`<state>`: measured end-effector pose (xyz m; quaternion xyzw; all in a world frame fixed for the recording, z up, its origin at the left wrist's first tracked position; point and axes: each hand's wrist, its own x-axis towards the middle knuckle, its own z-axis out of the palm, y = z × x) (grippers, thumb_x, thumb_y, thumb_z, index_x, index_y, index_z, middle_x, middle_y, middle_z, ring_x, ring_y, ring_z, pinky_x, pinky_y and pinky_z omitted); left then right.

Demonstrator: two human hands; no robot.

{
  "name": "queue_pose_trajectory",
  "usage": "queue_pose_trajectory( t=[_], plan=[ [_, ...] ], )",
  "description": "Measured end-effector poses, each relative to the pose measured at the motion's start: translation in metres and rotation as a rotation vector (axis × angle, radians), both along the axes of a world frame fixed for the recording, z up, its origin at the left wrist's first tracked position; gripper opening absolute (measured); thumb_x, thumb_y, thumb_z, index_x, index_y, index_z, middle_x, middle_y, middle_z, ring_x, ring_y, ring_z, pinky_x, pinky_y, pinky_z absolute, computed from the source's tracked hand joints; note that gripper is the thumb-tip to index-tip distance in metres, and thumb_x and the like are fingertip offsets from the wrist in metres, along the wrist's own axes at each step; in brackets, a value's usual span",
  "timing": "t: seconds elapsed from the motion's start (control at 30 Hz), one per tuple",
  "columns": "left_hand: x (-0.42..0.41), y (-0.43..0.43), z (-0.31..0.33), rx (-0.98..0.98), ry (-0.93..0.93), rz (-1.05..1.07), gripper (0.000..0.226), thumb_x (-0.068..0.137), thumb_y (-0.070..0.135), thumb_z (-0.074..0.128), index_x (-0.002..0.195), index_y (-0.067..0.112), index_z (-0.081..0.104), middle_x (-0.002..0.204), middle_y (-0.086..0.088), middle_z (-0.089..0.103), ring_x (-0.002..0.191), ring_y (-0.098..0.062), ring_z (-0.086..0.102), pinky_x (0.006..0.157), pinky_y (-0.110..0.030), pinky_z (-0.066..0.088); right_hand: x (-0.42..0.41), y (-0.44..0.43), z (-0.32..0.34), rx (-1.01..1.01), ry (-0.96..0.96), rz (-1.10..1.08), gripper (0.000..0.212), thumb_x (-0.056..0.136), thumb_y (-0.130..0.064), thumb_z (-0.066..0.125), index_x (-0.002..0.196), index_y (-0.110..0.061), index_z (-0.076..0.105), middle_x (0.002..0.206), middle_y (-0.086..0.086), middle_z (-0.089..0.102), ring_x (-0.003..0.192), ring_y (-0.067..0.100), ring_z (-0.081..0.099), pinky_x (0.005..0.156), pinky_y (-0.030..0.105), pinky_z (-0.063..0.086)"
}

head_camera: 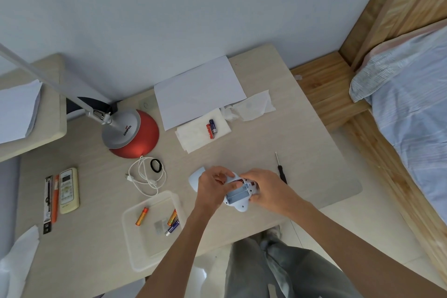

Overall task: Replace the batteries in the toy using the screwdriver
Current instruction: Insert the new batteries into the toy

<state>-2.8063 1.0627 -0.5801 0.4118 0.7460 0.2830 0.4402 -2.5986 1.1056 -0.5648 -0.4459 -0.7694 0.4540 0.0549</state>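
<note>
A pale blue and white toy (238,197) lies upside down between my hands, its battery bay open and looking empty. My left hand (212,185) grips the toy's left side, thumb and fingers pressing at the top edge of the bay. From the right, my right hand (266,189) holds the toy. The black-handled screwdriver (281,170) lies on the table just right of my right hand. Two batteries (212,127), one red and one blue, rest on a tissue farther back. A clear tray (135,244) at front left holds three batteries (172,221).
A red-based desk lamp (131,133) stands at back left, with a white cable (145,176) and a black ring in front of it. A remote control (69,190) and pens lie at left. White paper (198,91) and tissues lie at the back. A bed is at right.
</note>
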Motion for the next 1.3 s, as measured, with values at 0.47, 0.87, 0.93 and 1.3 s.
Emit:
queue_pose_trajectory(
  t=[0.47, 0.87, 0.93, 1.3],
  plan=[
    [-0.035, 0.046, 0.039, 0.222, 0.360, -0.046, 0.041, 0.080, 0.024, 0.093, 0.116, 0.016, 0.077, 0.111, 0.001, 0.074, 0.098, -0.016, 0.070, 0.092, -0.036, 0.059, 0.002, -0.003, -0.003, 0.016, -0.003, 0.001, 0.056, 0.083, -0.013, 0.083, 0.135, -0.028, 0.065, 0.119, -0.009, 0.070, 0.106, 0.008, 0.067, 0.094, 0.032, 0.060],
    [-0.062, 0.110, 0.012, 0.035, 0.643, -0.311, 0.063, 0.097, 0.026, 0.077, 0.151, 0.007, 0.049, 0.145, -0.015, 0.049, 0.138, -0.033, 0.045, 0.113, -0.044, 0.046, 0.000, -0.007, -0.012, 0.045, -0.045, -0.008, 0.054, 0.084, -0.020, 0.084, 0.134, -0.029, 0.064, 0.117, -0.012, 0.068, 0.102, 0.007, 0.066, 0.089, 0.028, 0.060],
    [-0.060, 0.111, 0.009, 0.033, 0.610, -0.295, 0.065, 0.096, 0.027, 0.078, 0.152, 0.009, 0.049, 0.141, -0.015, 0.049, 0.136, -0.032, 0.045, 0.113, -0.042, 0.043, 0.000, -0.008, -0.013, 0.036, -0.046, -0.013, 0.052, 0.084, -0.018, 0.082, 0.131, -0.030, 0.064, 0.115, -0.012, 0.068, 0.100, 0.008, 0.066, 0.088, 0.030, 0.061],
    [-0.063, 0.117, -0.002, 0.066, 0.661, -0.331, 0.038, 0.094, 0.016, 0.078, 0.126, 0.003, 0.060, 0.122, -0.016, 0.052, 0.114, -0.035, 0.053, 0.100, -0.044, 0.049, 0.003, -0.008, -0.015, 0.017, -0.010, -0.027, 0.053, 0.081, -0.012, 0.079, 0.127, -0.034, 0.064, 0.111, -0.015, 0.066, 0.099, 0.006, 0.066, 0.086, 0.032, 0.060]
  ],
)
